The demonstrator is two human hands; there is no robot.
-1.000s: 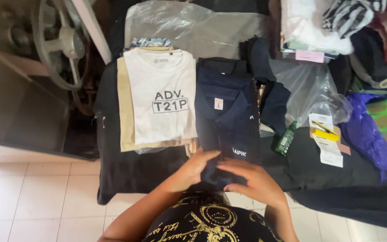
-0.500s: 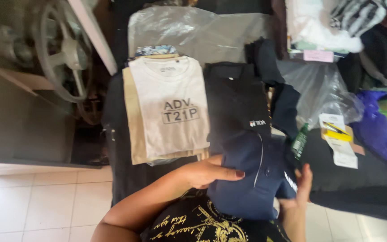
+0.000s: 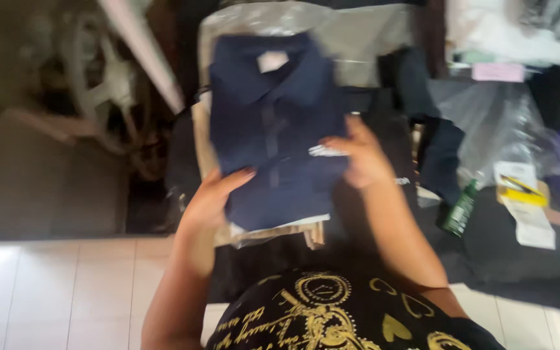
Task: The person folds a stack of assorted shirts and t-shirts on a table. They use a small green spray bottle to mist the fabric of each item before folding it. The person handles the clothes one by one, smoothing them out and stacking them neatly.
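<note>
Both hands hold 1 folded blue shirt (image 3: 273, 123) over the pile (image 3: 273, 230). Left hand (image 3: 212, 198) grips its bottom edge, fingers curled together. Right hand (image 3: 358, 155) presses flat on its side, fingers spread. Laying it down needs square edges.

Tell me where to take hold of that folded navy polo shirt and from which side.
Grip the navy polo shirt by its two long side edges near the lower end, coming in from below, as the left hand and right hand do. It lies flat and folded, collar away, so side grips probably keep the fold.
</note>
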